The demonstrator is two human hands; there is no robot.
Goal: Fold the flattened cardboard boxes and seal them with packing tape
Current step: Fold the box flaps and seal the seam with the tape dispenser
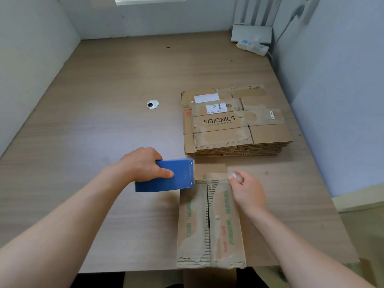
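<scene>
The left grip (pixel 143 165) is curled round the blue tape dispenser (pixel 176 175) at the far end of the box (pixel 209 221); the right grip (pixel 247 192) pinches the tape end (pixel 233 176) there.

Only the arms and hands of the person show. The left forearm (pixel 68 215) and the right forearm (pixel 301 246) are bare along their whole visible length, from the lower edge of the view up to the wrist. The left hand (pixel 143 165) and the right hand (pixel 247 192) are bare as well. The thumbnail (pixel 170 173) of the left hand is short and plain. The dark strip (pixel 99 279) at the bottom may be dark clothing, but this is not certain.
</scene>
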